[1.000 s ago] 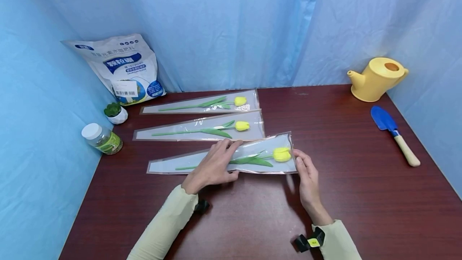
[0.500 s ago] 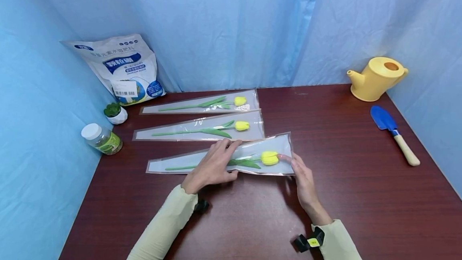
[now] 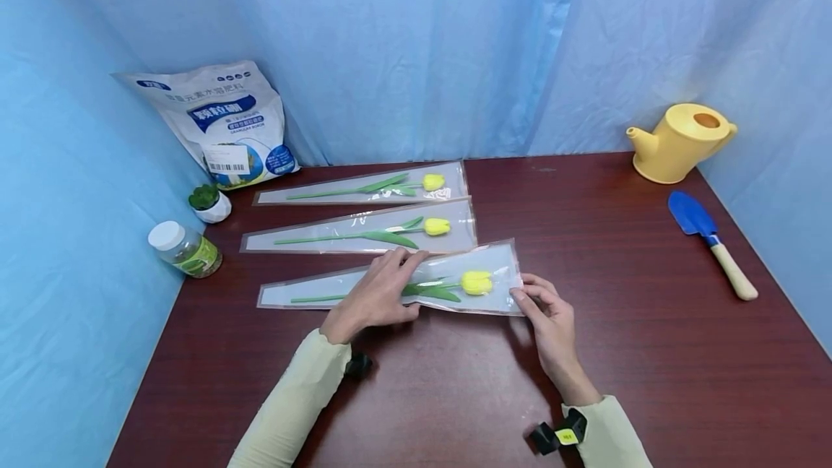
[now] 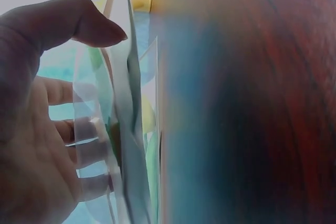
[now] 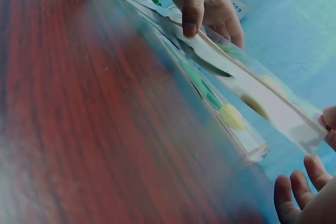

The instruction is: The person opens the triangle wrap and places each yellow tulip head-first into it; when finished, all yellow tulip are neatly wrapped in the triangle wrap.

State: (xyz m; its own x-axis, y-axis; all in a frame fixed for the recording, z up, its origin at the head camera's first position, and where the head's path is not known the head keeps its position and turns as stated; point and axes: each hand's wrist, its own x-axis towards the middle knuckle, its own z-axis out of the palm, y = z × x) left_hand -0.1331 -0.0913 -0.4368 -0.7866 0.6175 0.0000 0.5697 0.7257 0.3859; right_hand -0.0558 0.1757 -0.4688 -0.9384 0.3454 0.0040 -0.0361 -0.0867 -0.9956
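Observation:
A yellow tulip [image 3: 477, 282] with green leaves lies inside a clear, tapered flower sleeve [image 3: 503, 258] with a pale backing. My left hand [image 3: 375, 295] grips the sleeve across its middle, thumb on the near edge and fingers over the far side. In the left wrist view the fingers show through the clear film [image 4: 86, 124]. At the wide end, my right hand [image 3: 551, 323] pinches the sleeve's edge between thumb and finger; its other fingers [image 5: 302, 187] are spread loosely in the right wrist view. That view shows the sleeve raised off the table at this end.
Two more sleeved tulips, a middle one [image 3: 437, 227] and a far one [image 3: 433, 182], lie behind. Leftward are a fertilizer bag [image 3: 224, 121], a small potted succulent [image 3: 211, 204] and a lidded jar [image 3: 185, 249]. A yellow watering can [image 3: 679, 143] and blue trowel [image 3: 711, 243] are rightward.
The tulip has slid left, deeper into its sleeve. My right finger reached inside the wide end against the bloom, then came out, and the hand now pinches the edge. The sleeve shifted slightly left.

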